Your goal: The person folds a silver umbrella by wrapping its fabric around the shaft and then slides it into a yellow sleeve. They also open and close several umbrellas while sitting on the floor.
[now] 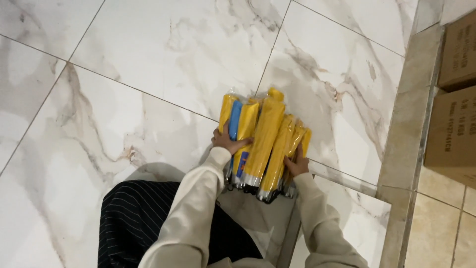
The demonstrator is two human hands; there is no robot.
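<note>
Gathering the bundle of folded umbrellas (pixel 263 141) between our two hands, we crouched over the marble floor (pixel 124 74). The umbrellas, mostly yellow with one blue among them, each in a clear sleeve, lay side by side on the tiles just ahead of our knees, their silver-and-black handle ends pointing back toward us.

Our left hand (pixel 227 141) pressed flat against the left flank of the bundle, thumb and fingers spread over the blue and yellow pieces rather than pinching any one. Our right hand (pixel 296 165) cupped the right flank near the handle ends, fingers curled against the outermost yellow one; we could not tell how far they reached under it.

To square such a bundle well, we judged that the pressure ought to come evenly from both sides and low, close to the floor, since slippery sleeves tend to ride up over one another. The rightmost pieces sat lower and slightly fanned, so the right palm probably needed to nudge them forward until the tips lined up.

Off to the right, past a beige stone border (pixel 411 124), stood stacked cardboard boxes (pixel 453 114), well apart from the bundle.
</note>
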